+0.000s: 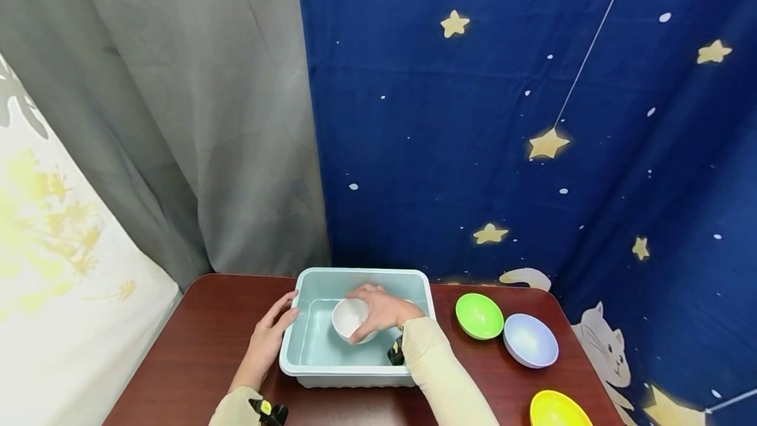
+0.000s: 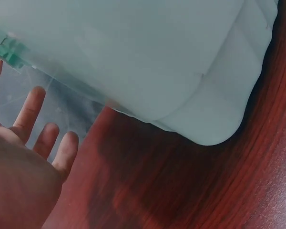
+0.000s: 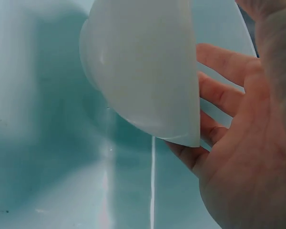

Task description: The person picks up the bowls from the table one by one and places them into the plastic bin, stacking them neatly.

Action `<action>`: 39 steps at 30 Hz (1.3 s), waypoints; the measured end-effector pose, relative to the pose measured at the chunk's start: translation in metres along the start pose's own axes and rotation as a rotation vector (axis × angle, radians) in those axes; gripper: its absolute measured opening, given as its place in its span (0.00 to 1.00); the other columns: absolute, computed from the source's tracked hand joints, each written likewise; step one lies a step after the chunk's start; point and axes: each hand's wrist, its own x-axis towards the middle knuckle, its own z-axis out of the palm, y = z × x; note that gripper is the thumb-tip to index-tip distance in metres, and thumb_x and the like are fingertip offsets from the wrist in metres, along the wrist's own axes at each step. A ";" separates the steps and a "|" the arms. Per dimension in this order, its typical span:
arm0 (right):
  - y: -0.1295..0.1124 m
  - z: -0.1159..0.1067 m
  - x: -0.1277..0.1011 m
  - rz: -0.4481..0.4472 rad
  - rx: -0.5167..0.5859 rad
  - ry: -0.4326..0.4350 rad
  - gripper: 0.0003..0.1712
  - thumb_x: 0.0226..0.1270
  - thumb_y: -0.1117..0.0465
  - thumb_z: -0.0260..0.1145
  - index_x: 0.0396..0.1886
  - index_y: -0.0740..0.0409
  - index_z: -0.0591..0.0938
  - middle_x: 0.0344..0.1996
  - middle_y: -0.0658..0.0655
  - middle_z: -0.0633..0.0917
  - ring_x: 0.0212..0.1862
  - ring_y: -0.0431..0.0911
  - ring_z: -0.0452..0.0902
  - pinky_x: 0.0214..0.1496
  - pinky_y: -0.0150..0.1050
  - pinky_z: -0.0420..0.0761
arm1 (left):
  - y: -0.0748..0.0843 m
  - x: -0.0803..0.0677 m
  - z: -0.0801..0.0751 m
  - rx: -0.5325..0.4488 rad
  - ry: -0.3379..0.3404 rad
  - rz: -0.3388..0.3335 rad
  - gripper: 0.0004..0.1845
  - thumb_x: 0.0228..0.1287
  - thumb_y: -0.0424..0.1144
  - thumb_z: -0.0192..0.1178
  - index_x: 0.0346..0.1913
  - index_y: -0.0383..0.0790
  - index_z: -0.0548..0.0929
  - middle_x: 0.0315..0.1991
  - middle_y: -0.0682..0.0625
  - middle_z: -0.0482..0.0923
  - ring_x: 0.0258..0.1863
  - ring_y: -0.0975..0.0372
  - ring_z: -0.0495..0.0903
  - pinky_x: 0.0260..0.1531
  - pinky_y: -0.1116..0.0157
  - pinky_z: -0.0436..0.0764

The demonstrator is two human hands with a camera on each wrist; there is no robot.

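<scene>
"White bowl (image 1: 346, 318) first: where is it?"

"Inside the pale blue basin (image 1: 349, 371), near its middle, mouth facing up toward the palm. The right hand (image 1: 383, 311) grips it across the rim, thumb on the near side, fingers curled to the far side. Whether its base touches the basin's floor, I can't tell."

"And the left hand (image 1: 265, 346)?"

"At the basin's left wall, fingers spread apart and reaching to the rim. How hard they press doesn't show; I'd call it steadying."

"So which step is this?"

"Handling one bowl within the basin, I'd judge, either setting it down or taking it up; one moment can't settle that. The green bowl (image 1: 480, 316) and light blue bowl (image 1: 531, 340) sit right of the basin, the yellow bowl (image 1: 558, 409) off its near right corner."

"What would the next move call for?"

"For setting down, a level base before the grip loosens. For lifting, a firm hold and a straight rise above the basin's rim."
</scene>
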 end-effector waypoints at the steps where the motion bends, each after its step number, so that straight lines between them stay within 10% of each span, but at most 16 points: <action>1: 0.000 0.001 0.001 0.000 -0.009 -0.008 0.57 0.36 0.41 0.87 0.72 0.43 0.75 0.66 0.46 0.75 0.62 0.42 0.66 0.59 0.37 0.74 | -0.001 0.000 -0.001 -0.002 0.001 -0.005 0.30 0.71 0.65 0.56 0.73 0.66 0.70 0.73 0.55 0.69 0.63 0.73 0.69 0.63 0.63 0.70; 19: 0.003 0.003 -0.001 0.099 -0.065 -0.101 0.56 0.38 0.41 0.86 0.72 0.40 0.74 0.68 0.45 0.75 0.63 0.46 0.68 0.62 0.43 0.74 | 0.002 0.002 -0.001 -0.076 -0.046 -0.020 0.31 0.71 0.63 0.58 0.74 0.65 0.68 0.77 0.51 0.64 0.76 0.56 0.61 0.72 0.48 0.62; 39: 0.005 0.008 0.000 0.109 -0.098 -0.134 0.56 0.39 0.42 0.85 0.73 0.38 0.73 0.73 0.47 0.73 0.71 0.49 0.69 0.68 0.43 0.73 | 0.001 -0.002 -0.001 -0.073 -0.038 -0.002 0.32 0.68 0.67 0.58 0.73 0.66 0.70 0.76 0.53 0.66 0.74 0.58 0.65 0.69 0.53 0.67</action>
